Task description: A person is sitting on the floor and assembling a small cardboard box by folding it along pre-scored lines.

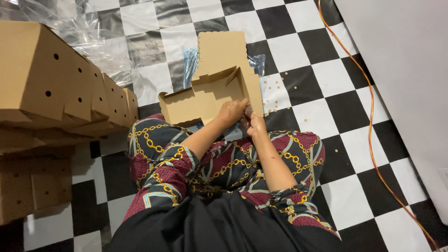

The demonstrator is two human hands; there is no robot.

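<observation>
I see both hands, left hand (pixel 232 112) and right hand (pixel 255 123), pinching the box (pixel 210 91) near edge, holding it steady on the lap.

Your left hand (pixel 232 112) and right hand (pixel 255 124) meet at the near edge of the half-folded cardboard box (pixel 212 93) (scalloped flaps up). Left of your hands stands a row of finished boxes (pixel 65 88); an orange cable (pixel 371 121) trails well right.
</observation>
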